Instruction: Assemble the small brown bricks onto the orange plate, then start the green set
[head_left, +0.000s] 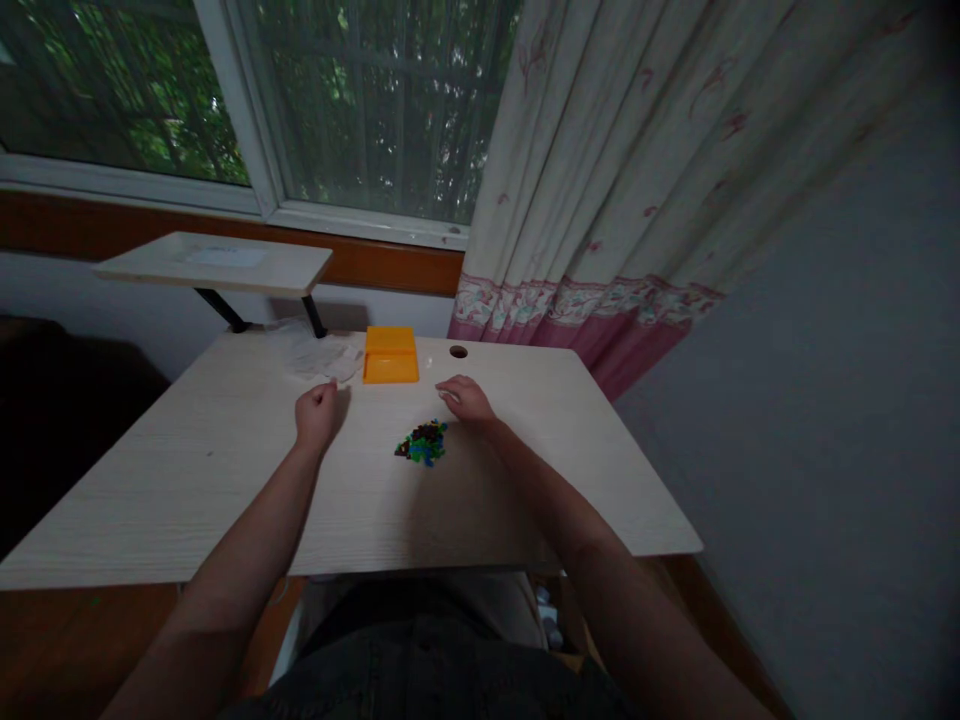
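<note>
A small heap of blue, green, brown and yellow pieces lies on the pale wooden table between my two arms. My left hand is closed in a fist to the left of the heap, close to a crumpled clear plastic bag; whatever the fist may hold is hidden. Just behind and right of the heap, my right hand hovers low over the tabletop. Its fingers are loosely bent and point left, with a gap to the thumb. An orange plastic tray stands beyond the heap, between both hands.
A raised shelf on black legs stands at the back left of the table. Near the back edge is a round cable hole. A floral curtain hangs behind, and a grey wall runs along the right.
</note>
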